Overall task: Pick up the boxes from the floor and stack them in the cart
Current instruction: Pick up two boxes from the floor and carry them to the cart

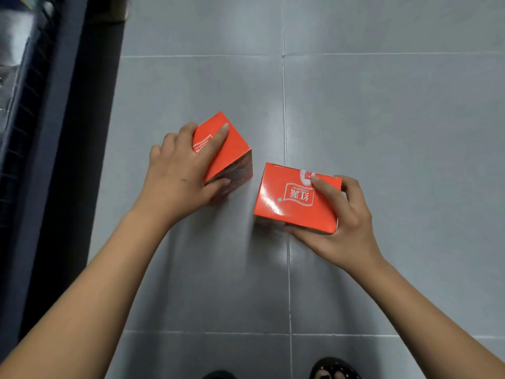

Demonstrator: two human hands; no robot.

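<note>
A grey tiled floor (382, 105), glossy and crossed by pale grout lines, is seen from above and fills most of the view. Along the left edge a dark blue frame (68, 132) is shown running from top to bottom, with blurred silvery surfaces beyond it that cannot be made out. To the right of this frame the left hand (180, 173) is stretched forward on a bare forearm and is closed round the left box (229, 151), an orange carton with white lettering. Its forefinger is laid across the orange top face, its thumb is pressed against the darker near side, and the other fingers are curled over the far left edge. This carton is turned at an angle, one corner pointing away from the person. Just beside it, but apart from it, the right box (295, 198) is held over a grout line. It is orange as well, with a white emblem printed on its shiny upper face. It is gripped at its right end by the right hand (347, 222): the forefinger is laid on top, the thumb is tucked under the near edge, and the remaining fingers are wrapped round the far corner. Whether either carton is resting on the tiles or is raised off them cannot be told. At the bottom edge the toes of two dark shoes (333, 369) are seen.
</note>
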